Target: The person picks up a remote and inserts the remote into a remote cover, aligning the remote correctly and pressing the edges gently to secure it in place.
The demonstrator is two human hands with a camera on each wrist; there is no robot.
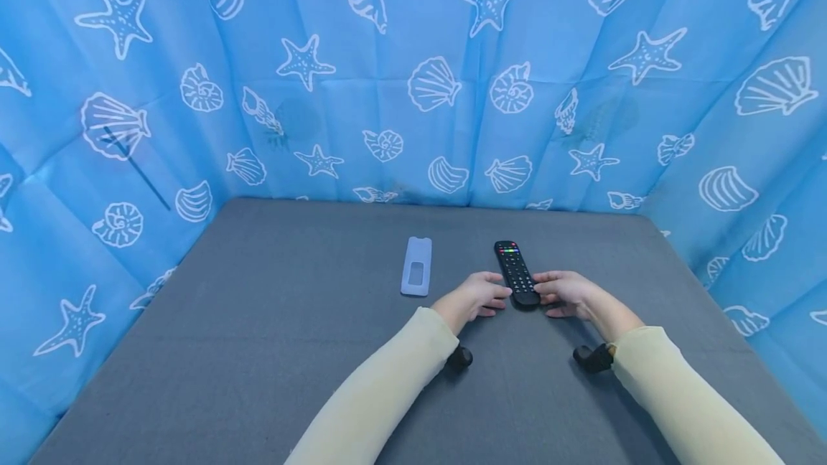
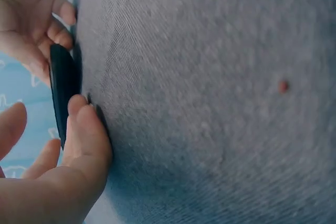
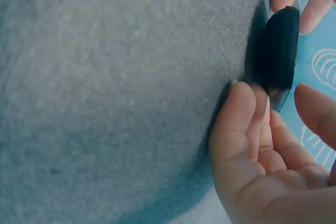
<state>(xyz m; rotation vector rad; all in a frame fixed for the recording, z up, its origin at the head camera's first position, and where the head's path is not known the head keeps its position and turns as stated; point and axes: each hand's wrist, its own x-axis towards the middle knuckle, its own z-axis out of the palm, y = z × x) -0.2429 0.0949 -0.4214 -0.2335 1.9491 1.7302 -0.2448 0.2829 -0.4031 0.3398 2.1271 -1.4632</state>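
A black remote control (image 1: 515, 271) with rows of buttons lies on the grey table, its far end leaning slightly left. My left hand (image 1: 477, 298) is at its left side near the lower end, fingers loosely bent; in the left wrist view the thumb stands apart from the remote control (image 2: 64, 85). At the right edge is my right hand (image 1: 568, 294), its fingertips at or against the side, with the thumb spread away in the right wrist view. Whether the fingertips press on it I cannot tell. Left of the remote control lies a pale translucent sleeve-like cover (image 1: 416, 264) with a rectangular window.
The grey cloth-covered table (image 1: 258, 350) stretches out on both sides of the hands. A blue curtain (image 1: 388, 92) with white shells and starfish hangs behind and along the sides. Black wrist devices (image 1: 591, 359) sit below both wrists.
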